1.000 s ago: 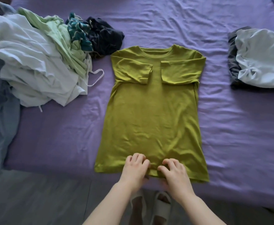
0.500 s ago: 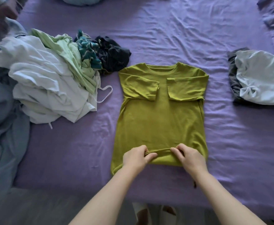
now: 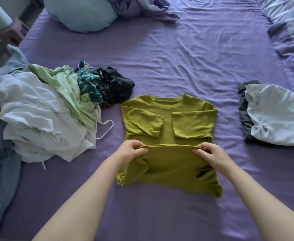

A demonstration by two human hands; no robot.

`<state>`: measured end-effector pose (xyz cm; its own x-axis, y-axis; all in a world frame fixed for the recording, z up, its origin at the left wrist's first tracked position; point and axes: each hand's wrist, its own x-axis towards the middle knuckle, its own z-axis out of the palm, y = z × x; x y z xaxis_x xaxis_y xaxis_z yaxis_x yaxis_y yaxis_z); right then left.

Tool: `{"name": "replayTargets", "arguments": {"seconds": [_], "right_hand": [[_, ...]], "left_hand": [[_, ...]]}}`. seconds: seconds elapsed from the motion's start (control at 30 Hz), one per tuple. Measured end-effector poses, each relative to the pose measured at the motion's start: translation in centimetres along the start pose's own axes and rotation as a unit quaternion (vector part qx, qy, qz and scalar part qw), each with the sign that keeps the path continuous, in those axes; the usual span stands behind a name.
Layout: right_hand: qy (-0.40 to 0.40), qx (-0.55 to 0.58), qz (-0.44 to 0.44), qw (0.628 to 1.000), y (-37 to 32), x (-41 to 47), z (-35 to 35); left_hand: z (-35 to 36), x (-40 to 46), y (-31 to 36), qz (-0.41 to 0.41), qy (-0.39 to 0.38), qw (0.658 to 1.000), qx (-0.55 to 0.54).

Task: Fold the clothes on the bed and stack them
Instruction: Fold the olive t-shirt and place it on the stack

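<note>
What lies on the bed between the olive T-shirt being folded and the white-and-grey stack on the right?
Nothing: in the head view only bare, wrinkled purple sheet separates the olive T-shirt from the white-and-grey stack; they lie apart.

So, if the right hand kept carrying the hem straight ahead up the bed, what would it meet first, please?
Probably the folded-in sleeve of the green T-shirt. The right hand pinches the hem just short of it; height above the cloth is hard to judge, so it may pass over toward the collar.
</note>
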<state>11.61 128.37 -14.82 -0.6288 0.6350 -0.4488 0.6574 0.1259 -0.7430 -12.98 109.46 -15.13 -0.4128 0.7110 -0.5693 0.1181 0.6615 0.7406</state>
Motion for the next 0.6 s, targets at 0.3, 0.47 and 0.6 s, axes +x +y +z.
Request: {"name": "replayTargets", "arguments": {"seconds": [0.3, 0.47, 0.6], "right_hand": [[0.057, 0.029, -0.018, 0.998, -0.9, 9.6, -2.8], [0.079, -0.237, -0.067, 0.966, -1.7, 12.6, -3.0], [0.095, -0.315, -0.095, 0.939, -3.6, 15.5, -3.8]], "left_hand": [[1.2, 8.5, 3.4, -0.018, 0.13, 0.989, -0.069], [-0.4, 11.4, 4.3, 0.002, 0.187, 0.982, 0.018], [-2.8, 15.0, 5.9, 0.015, 0.19, 0.979, 0.068]]}}
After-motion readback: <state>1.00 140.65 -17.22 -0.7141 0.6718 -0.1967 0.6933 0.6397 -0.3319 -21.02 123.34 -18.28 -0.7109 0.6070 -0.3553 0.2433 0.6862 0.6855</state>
